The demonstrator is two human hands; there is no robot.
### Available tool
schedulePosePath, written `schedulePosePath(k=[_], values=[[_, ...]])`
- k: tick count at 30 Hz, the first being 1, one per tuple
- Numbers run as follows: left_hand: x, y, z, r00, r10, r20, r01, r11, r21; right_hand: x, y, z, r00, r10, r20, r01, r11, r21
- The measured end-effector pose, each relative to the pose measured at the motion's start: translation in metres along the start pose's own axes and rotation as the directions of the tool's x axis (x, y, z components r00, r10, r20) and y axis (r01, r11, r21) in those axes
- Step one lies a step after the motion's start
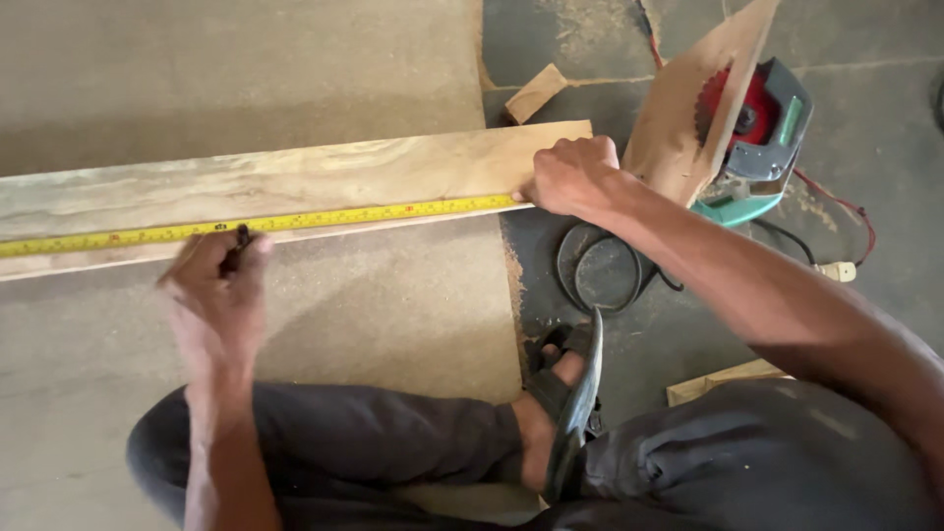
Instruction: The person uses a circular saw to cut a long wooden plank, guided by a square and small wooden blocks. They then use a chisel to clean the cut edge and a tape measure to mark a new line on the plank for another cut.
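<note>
At the board's right end, the right hand [570, 175] is curled down on the tip of a yellow tape measure [295, 220], which runs leftward along the wooden board [295, 177]. Beside the tape, the left hand [218, 285] pinches a dark pencil [239, 241], tip touching the board. Right of it lies a circular saw [762, 133].

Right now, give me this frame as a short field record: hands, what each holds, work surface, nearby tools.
left hand: grips a dark marker, tip at the tape
right hand: pins the tape end at the plank's end
tape measure: yellow, stretched along the plank
plank: pale wood, flat on a large board
circular saw: green and grey, red blade, on the floor to the right
cable: coiled, black, by the foot
offcut: small, behind the plank
</note>
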State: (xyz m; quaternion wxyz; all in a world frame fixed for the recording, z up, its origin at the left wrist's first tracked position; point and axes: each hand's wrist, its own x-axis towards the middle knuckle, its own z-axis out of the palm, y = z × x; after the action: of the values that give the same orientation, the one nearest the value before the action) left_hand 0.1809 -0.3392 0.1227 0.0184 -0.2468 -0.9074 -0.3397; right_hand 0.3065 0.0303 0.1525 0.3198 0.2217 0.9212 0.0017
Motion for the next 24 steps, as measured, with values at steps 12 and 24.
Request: schedulePosePath(k=[12,24], values=[[0.033,0.091,0.11,0.919,0.261,0.296,-0.026,0.789,-0.614,0.013,0.017,0.016,0.997,-0.029,-0.071,0.034,0.997,0.072],[0.069,0.108,0.172,0.816,0.417,0.4,-0.139,0.813,-0.565,0.021,0.031,0.015,1.0,-0.008,-0.01,0.009,0.985,0.17]])
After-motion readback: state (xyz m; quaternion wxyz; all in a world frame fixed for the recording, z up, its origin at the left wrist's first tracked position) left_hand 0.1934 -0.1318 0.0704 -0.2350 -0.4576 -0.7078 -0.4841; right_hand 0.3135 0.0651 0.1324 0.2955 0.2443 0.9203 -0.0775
